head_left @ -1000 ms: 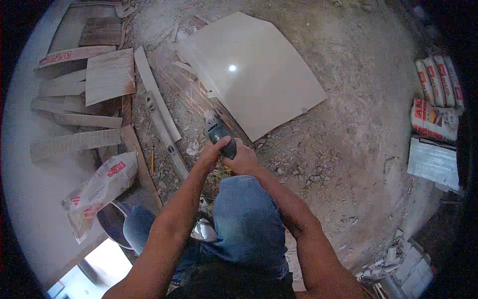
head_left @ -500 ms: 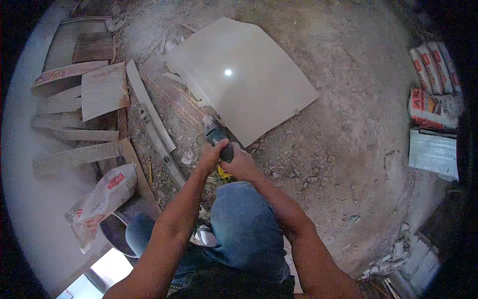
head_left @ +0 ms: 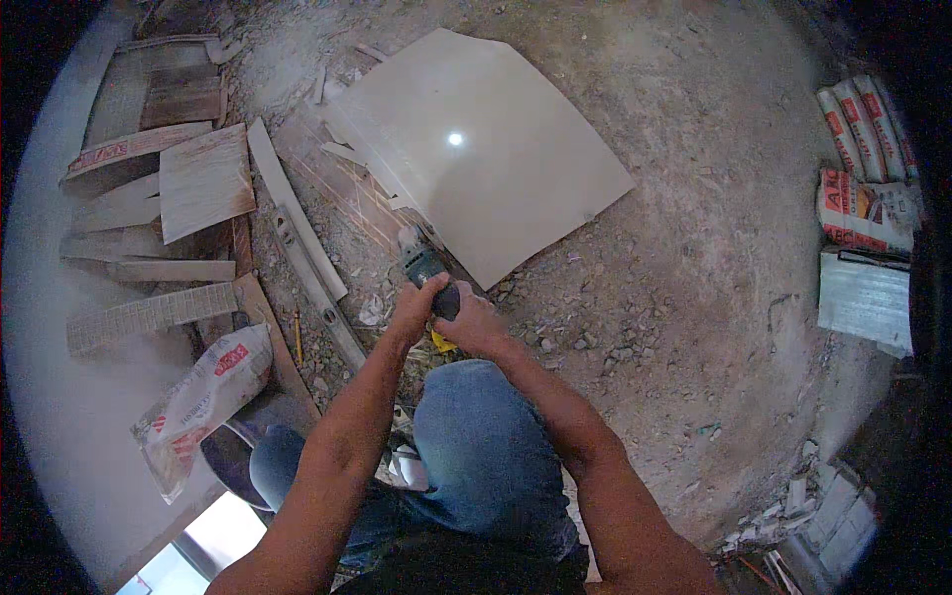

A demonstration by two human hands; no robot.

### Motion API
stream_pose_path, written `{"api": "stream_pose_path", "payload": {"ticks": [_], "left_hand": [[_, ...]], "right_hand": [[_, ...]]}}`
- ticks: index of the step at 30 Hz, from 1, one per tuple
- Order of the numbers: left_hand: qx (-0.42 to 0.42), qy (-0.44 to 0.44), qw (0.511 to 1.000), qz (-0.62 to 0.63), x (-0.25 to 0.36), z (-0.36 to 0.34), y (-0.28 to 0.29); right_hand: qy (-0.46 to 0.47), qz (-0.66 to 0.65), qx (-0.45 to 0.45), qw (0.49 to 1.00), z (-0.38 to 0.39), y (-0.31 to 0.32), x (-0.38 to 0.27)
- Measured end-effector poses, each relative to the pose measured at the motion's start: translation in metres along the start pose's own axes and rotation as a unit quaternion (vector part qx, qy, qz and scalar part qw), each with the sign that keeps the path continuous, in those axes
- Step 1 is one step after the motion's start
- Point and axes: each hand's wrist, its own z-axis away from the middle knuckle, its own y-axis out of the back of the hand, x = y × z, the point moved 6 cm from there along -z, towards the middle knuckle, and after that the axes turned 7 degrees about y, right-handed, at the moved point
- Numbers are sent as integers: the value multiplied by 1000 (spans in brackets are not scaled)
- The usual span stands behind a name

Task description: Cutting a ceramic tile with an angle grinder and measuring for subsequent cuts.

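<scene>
An angle grinder [head_left: 424, 266] with a dark grey-green body is held by both my hands. My left hand [head_left: 421, 300] is wrapped around its body, and my right hand [head_left: 472, 322] grips the rear handle. The grinder's head sits beside the lower left edge of a large beige tile [head_left: 516, 149] lying on the ground; the disc itself I cannot make out. Thin broken strips [head_left: 347, 154] lie along that same edge, over a brown board [head_left: 342, 198]. A bright spot of light reflects off the tile.
A long metal spirit level [head_left: 315, 288] and a pale strip lie to the left. Cut tile pieces [head_left: 208, 183] lean along the left wall, near a paper sack [head_left: 223, 382]. Packed sacks [head_left: 863, 129] stand at the right. Rubble [head_left: 625, 337] covers the ground.
The grinder and both hands have shifted slightly left along the tile's edge. The whole view has also moved a little. Both hands keep their grip.
</scene>
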Motion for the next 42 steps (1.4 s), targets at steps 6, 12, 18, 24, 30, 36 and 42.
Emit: {"api": "stream_pose_path", "payload": {"ticks": [6,12,18,24,30,36,42], "left_hand": [[2,19,1000,12,-5,-5,-3],[12,8,998,-55,-6,-10,10],[-29,-15,998,-47,23,16,-21],[-12,18,999,-26,-13,-18,18],[-24,-16,999,-26,-10,-15,7],[-22,33,997,-71,0,4,-8],[-10,0,1000,-15,4,9,-8]], "right_hand": [[-6,-19,-22,1000,-6,-8,16],[-26,-3,-10,1000,-3,-9,7],[-22,-38,-12,999,-1,-2,18],[-49,-35,-112,992,-6,-4,-6],[-18,-50,-23,998,1,0,3],[-52,-41,-44,997,5,-3,16],[-60,-25,-42,997,7,-4,11]]}}
